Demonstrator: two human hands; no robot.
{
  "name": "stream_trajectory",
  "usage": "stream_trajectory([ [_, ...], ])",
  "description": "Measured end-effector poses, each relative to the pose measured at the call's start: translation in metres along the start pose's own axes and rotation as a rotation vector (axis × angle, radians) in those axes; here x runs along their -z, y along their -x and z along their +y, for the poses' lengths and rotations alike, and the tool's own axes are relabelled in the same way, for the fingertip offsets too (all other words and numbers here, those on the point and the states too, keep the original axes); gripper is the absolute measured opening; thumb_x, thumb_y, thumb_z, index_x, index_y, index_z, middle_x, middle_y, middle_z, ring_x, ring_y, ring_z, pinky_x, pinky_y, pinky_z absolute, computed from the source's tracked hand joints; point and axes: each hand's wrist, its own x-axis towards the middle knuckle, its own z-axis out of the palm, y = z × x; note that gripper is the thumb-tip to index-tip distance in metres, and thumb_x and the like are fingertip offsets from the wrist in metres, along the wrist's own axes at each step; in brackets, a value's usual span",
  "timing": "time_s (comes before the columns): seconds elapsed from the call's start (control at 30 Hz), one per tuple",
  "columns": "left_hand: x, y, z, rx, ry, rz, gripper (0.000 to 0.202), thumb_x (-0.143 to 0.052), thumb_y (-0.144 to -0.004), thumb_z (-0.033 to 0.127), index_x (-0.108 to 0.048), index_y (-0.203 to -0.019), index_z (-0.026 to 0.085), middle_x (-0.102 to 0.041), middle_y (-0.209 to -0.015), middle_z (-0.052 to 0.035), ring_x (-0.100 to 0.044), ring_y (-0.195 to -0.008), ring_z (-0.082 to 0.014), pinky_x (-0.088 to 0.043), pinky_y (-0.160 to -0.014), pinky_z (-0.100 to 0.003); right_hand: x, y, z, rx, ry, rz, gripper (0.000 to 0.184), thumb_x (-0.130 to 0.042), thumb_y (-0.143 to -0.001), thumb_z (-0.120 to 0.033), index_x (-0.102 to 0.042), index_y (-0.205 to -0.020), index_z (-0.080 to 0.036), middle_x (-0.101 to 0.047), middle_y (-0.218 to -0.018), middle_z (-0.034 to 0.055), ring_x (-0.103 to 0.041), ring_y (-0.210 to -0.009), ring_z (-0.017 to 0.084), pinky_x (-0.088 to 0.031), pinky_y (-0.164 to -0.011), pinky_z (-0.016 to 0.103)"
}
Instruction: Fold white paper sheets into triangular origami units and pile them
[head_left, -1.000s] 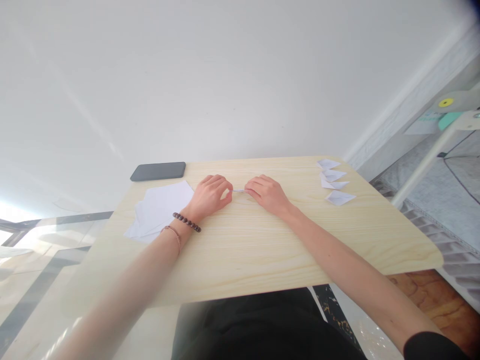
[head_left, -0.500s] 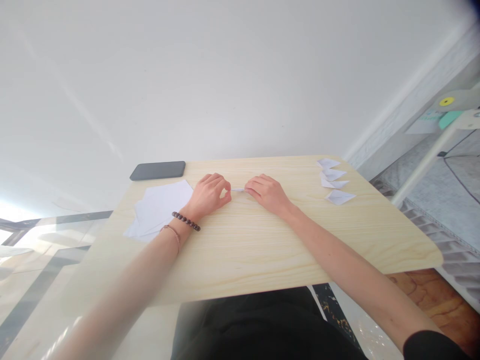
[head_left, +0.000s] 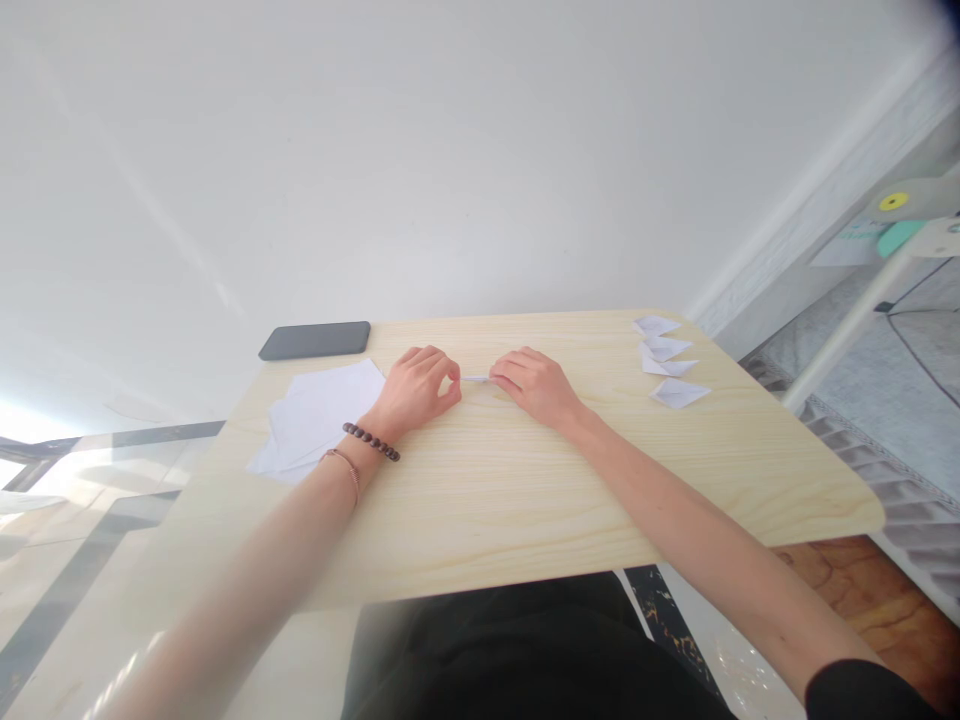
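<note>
Between my hands, over the middle of the table, is a thin white folded piece of paper (head_left: 475, 379), seen nearly edge-on. My left hand (head_left: 421, 385) pinches its left end between thumb and fingertips, with a beaded bracelet and a thin bangle on that wrist. The right end is held by my right hand (head_left: 534, 383), its fingers bent together over the paper. My fingers cover both ends, so the fold's full shape is hidden. Just left of my left hand lies a loose stack of white paper sheets (head_left: 322, 410).
Several folded white paper pieces (head_left: 679, 392) stand in a column near the right edge of the pale wooden table (head_left: 510, 510). At the back left corner rests a dark phone (head_left: 315, 341). A white wall (head_left: 465, 160) rises behind the table.
</note>
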Motion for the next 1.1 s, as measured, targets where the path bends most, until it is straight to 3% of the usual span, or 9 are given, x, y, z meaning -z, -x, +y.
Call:
stream_trajectory([
  [1.1, 0.0018, -0.0004, 0.0044, 0.047, 0.014, 0.006, 0.007, -0.047, -0.073, 0.018, -0.052, -0.076, 0.017, -0.058, -0.074, -0.0034, -0.052, -0.073, -0.0173, -0.038, -0.073, -0.033, 0.0003, 0.0002, 0.0, 0.015, 0.009, 0.001, 0.022, -0.04, -0.087, -0.027, -0.06, -0.084, -0.02, -0.062, -0.088, 0.0036, -0.05, -0.082, 0.016, -0.035, -0.073, 0.03],
])
